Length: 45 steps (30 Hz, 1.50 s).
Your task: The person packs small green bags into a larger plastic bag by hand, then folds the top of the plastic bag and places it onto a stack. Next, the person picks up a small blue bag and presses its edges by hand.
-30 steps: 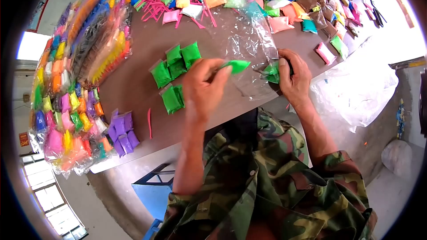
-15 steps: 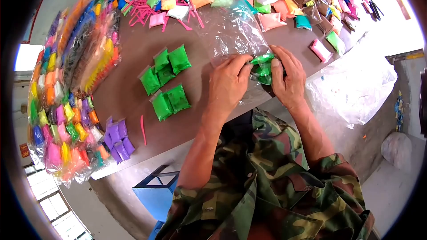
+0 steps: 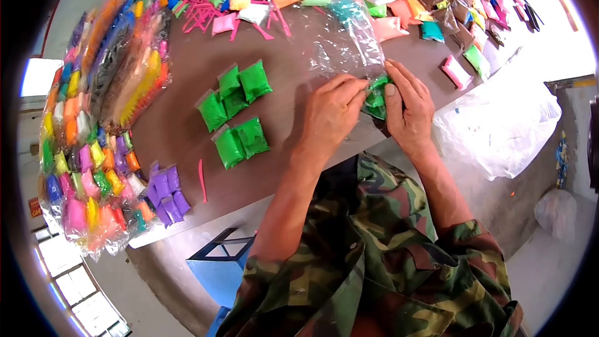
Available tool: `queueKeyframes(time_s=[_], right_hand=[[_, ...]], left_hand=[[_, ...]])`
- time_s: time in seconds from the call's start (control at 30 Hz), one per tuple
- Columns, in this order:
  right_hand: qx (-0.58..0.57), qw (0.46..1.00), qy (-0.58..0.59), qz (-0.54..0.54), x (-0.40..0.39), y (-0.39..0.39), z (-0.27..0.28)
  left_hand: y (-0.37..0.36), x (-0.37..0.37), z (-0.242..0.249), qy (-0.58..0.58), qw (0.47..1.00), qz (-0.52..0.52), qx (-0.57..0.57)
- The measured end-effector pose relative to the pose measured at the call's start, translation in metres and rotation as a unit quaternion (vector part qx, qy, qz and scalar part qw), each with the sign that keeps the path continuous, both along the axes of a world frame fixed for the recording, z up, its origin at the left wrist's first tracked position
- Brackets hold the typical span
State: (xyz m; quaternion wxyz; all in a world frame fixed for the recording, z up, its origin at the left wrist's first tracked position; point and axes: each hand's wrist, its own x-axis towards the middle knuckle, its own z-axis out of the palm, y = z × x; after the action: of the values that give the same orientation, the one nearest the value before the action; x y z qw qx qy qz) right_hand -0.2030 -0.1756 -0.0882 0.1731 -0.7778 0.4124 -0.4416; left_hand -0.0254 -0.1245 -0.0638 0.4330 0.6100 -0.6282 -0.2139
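Green packets (image 3: 376,97) sit bunched between your two hands, right of centre in the frame, near the lower edge of the worktop (image 3: 287,68); a second ago your left hand (image 3: 334,109) was away to the left with one green packet in its fingers, and now it has come across to the bunch; that packet seems to have joined the others, so both your hands now work on one bundle. Your right hand (image 3: 410,109) holds the bunch from the right, thumb over the near side and fingers stretched along the far side; your left thumb and forefinger look drawn together at its left edge, but I cannot tell whether they pinch packet, film or nothing. A clear bag (image 3: 340,47) lies crumpled just above the bunch, reaching down towards your fingers; whether the packets are inside it is hidden. Left of centre, six more green packets (image 3: 235,104) keep the same loose cluster; purple packets (image 3: 165,190) and a pink stick (image 3: 201,178) lie at lower left, seemingly untouched. No brand or label can be read on any packet; a small reddish patch (image 3: 35,206) on the wall, far lower left, is too small to show any writing.
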Motion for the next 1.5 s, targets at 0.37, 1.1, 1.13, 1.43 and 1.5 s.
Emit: queueKeyframes(time_s=[0.37,1.1,1.13,1.43,1.5], right_hand=[[0.016,1.000,0.007,0.016,-0.003,0.000,0.000],[0.057,0.998,0.013,0.025,-0.008,0.002,0.004],[0.059,0.998,0.015,0.027,-0.008,0.001,0.004],[0.071,0.997,0.009,0.040,-0.010,0.000,0.005],[0.082,0.996,0.013,0.043,-0.011,-0.001,0.007]], left_hand=[[0.038,0.084,0.031,-0.272,0.936,0.215,-0.060],[0.034,0.089,0.053,0.022,0.990,0.109,0.083],[0.027,0.078,0.044,0.023,0.990,0.108,0.083],[-0.011,0.014,0.002,0.159,0.985,0.036,0.046],[-0.009,0.016,0.001,0.148,0.987,0.029,0.050]])
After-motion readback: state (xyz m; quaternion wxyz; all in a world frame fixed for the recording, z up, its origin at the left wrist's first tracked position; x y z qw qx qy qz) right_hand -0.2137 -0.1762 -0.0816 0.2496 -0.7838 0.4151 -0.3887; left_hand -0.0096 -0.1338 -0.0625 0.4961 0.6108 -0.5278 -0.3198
